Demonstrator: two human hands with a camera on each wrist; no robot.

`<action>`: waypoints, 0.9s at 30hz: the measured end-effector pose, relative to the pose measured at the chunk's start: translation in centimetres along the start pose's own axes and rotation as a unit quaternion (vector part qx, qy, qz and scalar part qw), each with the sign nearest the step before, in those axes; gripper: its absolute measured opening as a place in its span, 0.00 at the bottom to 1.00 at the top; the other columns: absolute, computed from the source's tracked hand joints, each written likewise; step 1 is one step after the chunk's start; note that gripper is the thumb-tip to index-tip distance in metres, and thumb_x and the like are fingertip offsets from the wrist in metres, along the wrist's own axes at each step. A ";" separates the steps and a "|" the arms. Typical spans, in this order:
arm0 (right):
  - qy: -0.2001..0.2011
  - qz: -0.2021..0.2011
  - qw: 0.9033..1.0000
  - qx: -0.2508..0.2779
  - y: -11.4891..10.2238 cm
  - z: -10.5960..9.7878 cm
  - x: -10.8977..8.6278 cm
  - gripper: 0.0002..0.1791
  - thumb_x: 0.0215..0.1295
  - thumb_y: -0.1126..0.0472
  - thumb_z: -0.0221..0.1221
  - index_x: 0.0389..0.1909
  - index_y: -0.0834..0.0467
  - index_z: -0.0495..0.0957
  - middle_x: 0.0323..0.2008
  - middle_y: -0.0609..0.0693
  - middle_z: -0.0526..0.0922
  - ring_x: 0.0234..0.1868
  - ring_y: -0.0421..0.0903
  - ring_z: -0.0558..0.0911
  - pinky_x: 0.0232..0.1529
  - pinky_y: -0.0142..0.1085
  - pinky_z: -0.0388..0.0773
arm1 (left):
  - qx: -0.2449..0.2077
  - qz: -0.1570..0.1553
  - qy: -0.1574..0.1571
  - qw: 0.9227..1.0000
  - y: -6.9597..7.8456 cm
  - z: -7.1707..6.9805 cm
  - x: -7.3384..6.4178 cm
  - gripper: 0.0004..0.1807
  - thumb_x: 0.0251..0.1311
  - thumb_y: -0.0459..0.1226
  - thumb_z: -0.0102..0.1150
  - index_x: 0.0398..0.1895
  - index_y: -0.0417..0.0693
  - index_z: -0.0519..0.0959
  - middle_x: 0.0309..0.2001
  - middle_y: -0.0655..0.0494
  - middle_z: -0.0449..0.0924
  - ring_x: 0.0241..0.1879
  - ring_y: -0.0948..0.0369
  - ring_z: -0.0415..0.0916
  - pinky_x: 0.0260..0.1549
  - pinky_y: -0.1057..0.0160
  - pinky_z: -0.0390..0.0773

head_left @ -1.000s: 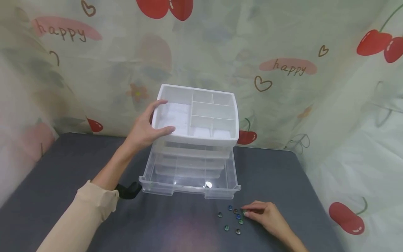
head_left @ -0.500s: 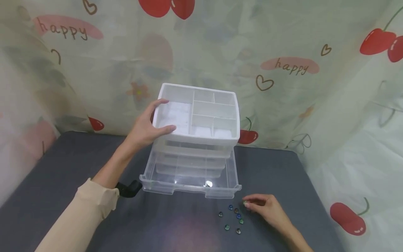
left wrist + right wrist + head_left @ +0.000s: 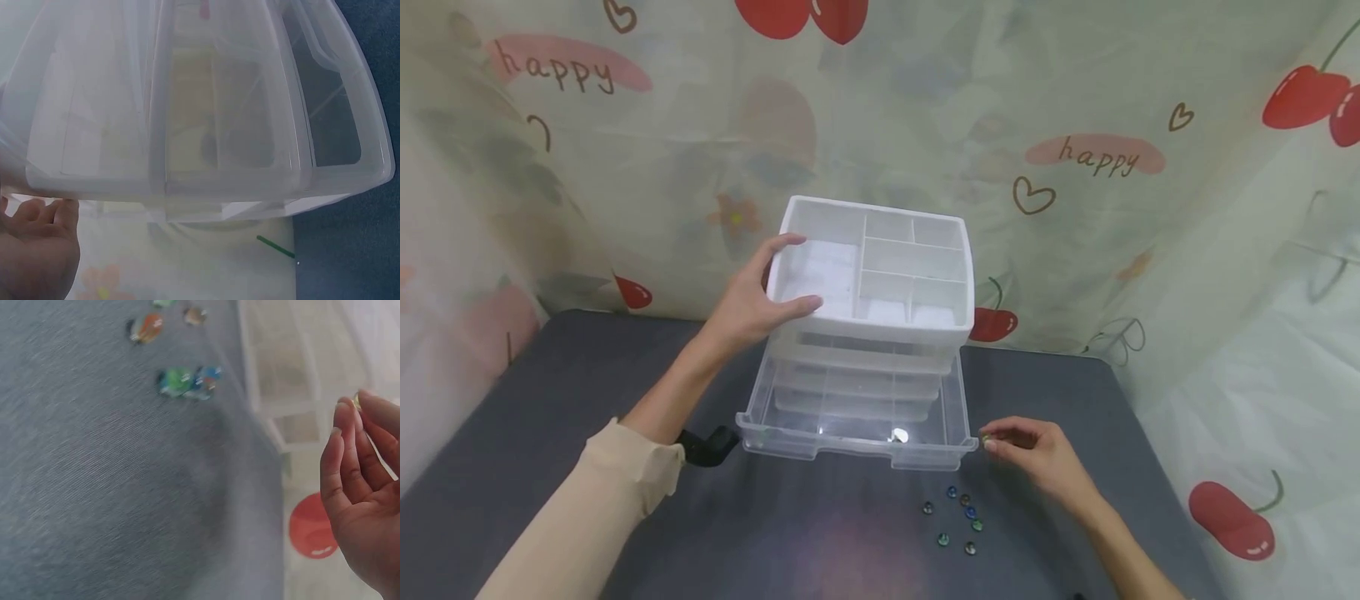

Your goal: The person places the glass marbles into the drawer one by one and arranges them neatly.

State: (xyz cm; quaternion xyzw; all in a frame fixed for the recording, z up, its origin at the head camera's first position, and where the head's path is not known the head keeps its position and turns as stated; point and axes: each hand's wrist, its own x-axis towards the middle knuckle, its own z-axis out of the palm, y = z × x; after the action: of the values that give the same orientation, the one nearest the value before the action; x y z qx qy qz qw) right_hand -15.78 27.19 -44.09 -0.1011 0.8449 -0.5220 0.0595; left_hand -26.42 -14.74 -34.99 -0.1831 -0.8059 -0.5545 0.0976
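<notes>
A white plastic drawer organizer (image 3: 880, 329) with a divided top tray stands at mid-table. Its clear bottom drawer (image 3: 857, 446) is pulled out toward me. My left hand (image 3: 745, 296) grips the organizer's left top edge, thumb and a finger over the rim; in the left wrist view, fingertips (image 3: 65, 215) lie against its side. Beside the drawer's right front corner, my right hand (image 3: 1037, 458) pinches a small yellowish-green glass marble (image 3: 987, 439) between thumb and fingers, above the table. Most of that marble is hidden by the fingertips.
Several glass marbles (image 3: 971, 512), blue, green and brownish, lie loose on the dark table (image 3: 820, 525) in front of the drawer's right half. A bright spot (image 3: 899, 435) shows in the drawer; glare or object, I cannot tell. A printed curtain (image 3: 887, 125) hangs behind.
My right hand has lifted a marble away from the loose group and carried it forward to the drawer's right corner. The left hand keeps its grip on the organizer.
</notes>
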 end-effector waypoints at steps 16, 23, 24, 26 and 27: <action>0.000 -0.054 0.998 0.015 -4.8 -1.1 1.2 0.13 0.63 0.61 0.68 0.46 0.62 0.84 0.41 0.54 0.87 0.41 0.48 0.86 0.45 0.37 0.81 | -0.005 0.004 0.002 1.000 0.0 0.1 0.1 0.44 0.52 0.39 0.75 0.72 0.58 0.64 0.68 0.47 0.64 0.57 0.52 0.68 0.51 0.51 0.70; 0.000 -0.076 0.997 0.032 -6.4 -1.3 1.4 0.14 0.64 0.64 0.66 0.50 0.64 0.83 0.43 0.57 0.87 0.42 0.48 0.87 0.45 0.38 0.81 | -0.015 0.003 0.002 1.000 0.0 0.2 0.1 0.44 0.51 0.38 0.76 0.71 0.58 0.64 0.65 0.45 0.67 0.54 0.53 0.70 0.49 0.54 0.71; -0.001 -0.081 0.996 0.032 -6.7 -1.3 1.5 0.14 0.64 0.64 0.65 0.50 0.64 0.83 0.43 0.57 0.87 0.42 0.48 0.87 0.45 0.37 0.81 | -0.013 0.004 0.003 1.000 -0.1 0.1 0.1 0.43 0.51 0.39 0.76 0.71 0.58 0.64 0.66 0.46 0.66 0.57 0.53 0.69 0.51 0.53 0.70; -0.001 -0.088 0.996 0.030 -7.2 -1.4 1.6 0.13 0.65 0.65 0.65 0.49 0.64 0.84 0.42 0.57 0.87 0.42 0.48 0.86 0.44 0.37 0.81 | -0.011 0.003 0.004 1.000 -0.1 0.1 0.1 0.43 0.52 0.39 0.75 0.71 0.58 0.64 0.68 0.48 0.64 0.58 0.53 0.67 0.52 0.51 0.69; -0.002 -0.091 0.995 0.030 -7.5 -1.4 1.7 0.13 0.65 0.65 0.65 0.49 0.64 0.84 0.42 0.56 0.87 0.41 0.48 0.86 0.44 0.37 0.81 | -0.011 0.004 0.003 1.000 -0.1 0.0 0.1 0.43 0.52 0.39 0.75 0.71 0.58 0.64 0.69 0.49 0.63 0.60 0.53 0.66 0.53 0.50 0.68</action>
State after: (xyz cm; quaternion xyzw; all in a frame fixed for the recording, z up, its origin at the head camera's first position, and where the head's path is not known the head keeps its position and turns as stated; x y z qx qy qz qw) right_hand -16.89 24.77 -36.80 -0.1769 0.8159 -0.5502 0.0167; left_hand -26.52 -14.73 -35.08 -0.1856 -0.7990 -0.5631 0.1001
